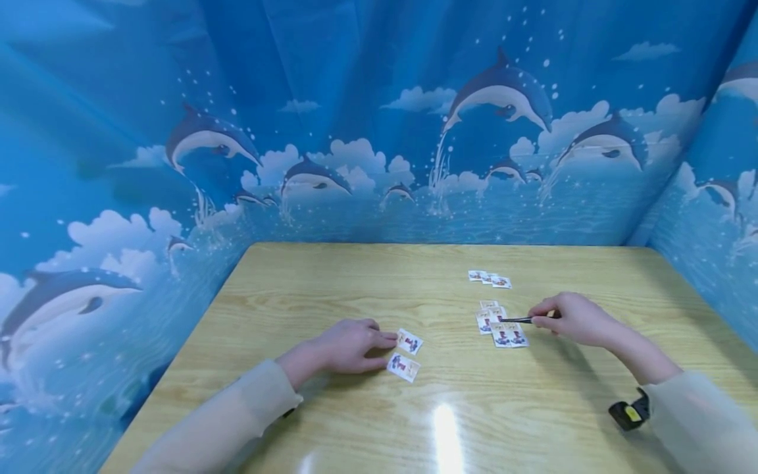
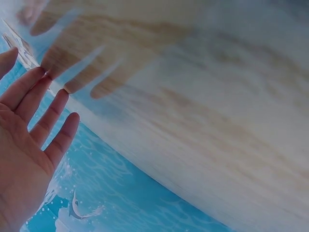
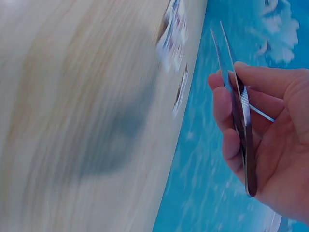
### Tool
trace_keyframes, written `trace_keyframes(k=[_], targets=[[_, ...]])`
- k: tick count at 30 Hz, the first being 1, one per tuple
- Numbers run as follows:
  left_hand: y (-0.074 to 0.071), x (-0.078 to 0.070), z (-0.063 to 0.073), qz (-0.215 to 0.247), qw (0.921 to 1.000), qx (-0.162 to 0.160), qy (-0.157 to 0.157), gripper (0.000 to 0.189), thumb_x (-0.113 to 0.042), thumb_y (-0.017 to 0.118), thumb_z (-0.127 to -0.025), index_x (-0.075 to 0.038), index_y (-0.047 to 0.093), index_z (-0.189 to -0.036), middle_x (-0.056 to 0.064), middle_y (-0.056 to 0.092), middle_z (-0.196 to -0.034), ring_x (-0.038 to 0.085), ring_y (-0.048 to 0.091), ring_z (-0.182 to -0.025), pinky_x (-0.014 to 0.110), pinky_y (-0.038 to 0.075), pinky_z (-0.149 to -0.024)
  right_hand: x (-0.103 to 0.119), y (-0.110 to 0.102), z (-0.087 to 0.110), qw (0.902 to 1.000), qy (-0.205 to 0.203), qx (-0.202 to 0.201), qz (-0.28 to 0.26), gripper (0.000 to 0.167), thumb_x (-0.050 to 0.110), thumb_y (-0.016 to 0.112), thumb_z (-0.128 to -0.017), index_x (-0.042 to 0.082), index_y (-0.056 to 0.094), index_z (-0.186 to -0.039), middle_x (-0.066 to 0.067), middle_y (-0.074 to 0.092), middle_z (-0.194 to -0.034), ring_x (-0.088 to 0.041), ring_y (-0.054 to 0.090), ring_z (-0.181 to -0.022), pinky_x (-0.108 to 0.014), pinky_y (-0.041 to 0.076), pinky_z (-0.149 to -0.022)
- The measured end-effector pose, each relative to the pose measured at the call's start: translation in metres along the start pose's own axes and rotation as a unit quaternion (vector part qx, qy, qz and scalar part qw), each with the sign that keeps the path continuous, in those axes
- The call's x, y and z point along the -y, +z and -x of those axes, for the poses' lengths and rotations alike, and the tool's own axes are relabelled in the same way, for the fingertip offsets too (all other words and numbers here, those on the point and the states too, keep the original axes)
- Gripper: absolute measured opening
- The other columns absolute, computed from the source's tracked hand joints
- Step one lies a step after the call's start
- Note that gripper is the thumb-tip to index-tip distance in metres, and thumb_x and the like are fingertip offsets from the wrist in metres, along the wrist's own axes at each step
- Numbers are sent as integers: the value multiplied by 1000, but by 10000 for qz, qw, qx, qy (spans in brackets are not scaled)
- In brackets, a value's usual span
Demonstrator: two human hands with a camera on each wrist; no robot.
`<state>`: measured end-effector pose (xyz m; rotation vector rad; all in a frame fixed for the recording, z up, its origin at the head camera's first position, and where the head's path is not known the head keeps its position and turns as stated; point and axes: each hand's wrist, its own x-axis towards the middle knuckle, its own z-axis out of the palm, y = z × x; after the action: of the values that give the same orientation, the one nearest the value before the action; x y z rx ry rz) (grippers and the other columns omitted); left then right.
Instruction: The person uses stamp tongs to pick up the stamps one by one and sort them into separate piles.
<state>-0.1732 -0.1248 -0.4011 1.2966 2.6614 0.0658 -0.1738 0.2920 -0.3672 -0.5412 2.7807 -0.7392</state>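
My right hand (image 1: 577, 319) holds a pair of dark metal tweezers (image 3: 241, 111) between thumb and fingers. In the right wrist view the tweezer tips stand slightly apart, with nothing between them. In the head view the tips overlap a cluster of small white printed cards (image 1: 509, 335), several of which overlap one another. To the left, my left hand (image 1: 354, 345) lies low over the table, its fingers extended in the left wrist view. Its fingertips are right at the edges of two separate cards, an upper card (image 1: 409, 341) and a lower card (image 1: 403, 367).
Behind the cluster, a short row of overlapping cards (image 1: 489, 279) lies on the wood-grain table (image 1: 331, 283). A blue dolphin-print curtain (image 1: 367, 99) rises at the table's back and sides. A small black device (image 1: 630, 415) hangs at the right wrist.
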Motion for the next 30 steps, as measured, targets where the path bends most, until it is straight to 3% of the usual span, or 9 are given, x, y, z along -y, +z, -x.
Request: trace_keyframes(k=[4,11,14,20,30], targets=[[1,1,0,-42,10000,-23,33,47,-46,52,-98,-22,54,-139,-12,48,-142,20,51,-123,37,44,-100,21,10,-17,9992,-358,146,-94,25,12,63,-94,-5,69,-111,-7,70,-90,-16,57,-60,-30,41,-51],[2,1,0,-40,10000,-8,3,48,-46,52,-98,-22,54,-139,-12,47,-143,22,49,-126,39,42,-101,48,29,-42,9937,-947,553,-220,19,11,64,-93,-1,72,-106,1,67,-77,-11,55,-55,-27,44,-54],[2,1,0,-34,10000,23,-31,47,-46,52,-98,-22,53,-139,-12,46,-143,21,49,-126,39,42,-101,57,38,-48,9906,-1186,648,-194,16,11,64,-93,3,74,-103,4,68,-81,-7,53,-53,-26,45,-55],[2,1,1,-51,10000,20,-14,47,-46,52,-98,-22,53,-139,-12,46,-143,19,50,-124,37,44,-99,70,56,-55,9858,-1465,814,-107,15,13,65,-93,7,75,-102,6,69,-88,-3,53,-60,-24,46,-57],[1,1,1,-119,9999,-64,62,47,-45,53,-98,-22,55,-138,-11,48,-142,19,52,-121,35,46,-96,76,71,-61,9828,-1642,835,-131,13,13,66,-92,8,76,-98,6,69,-84,-3,54,-59,-24,47,-58]])
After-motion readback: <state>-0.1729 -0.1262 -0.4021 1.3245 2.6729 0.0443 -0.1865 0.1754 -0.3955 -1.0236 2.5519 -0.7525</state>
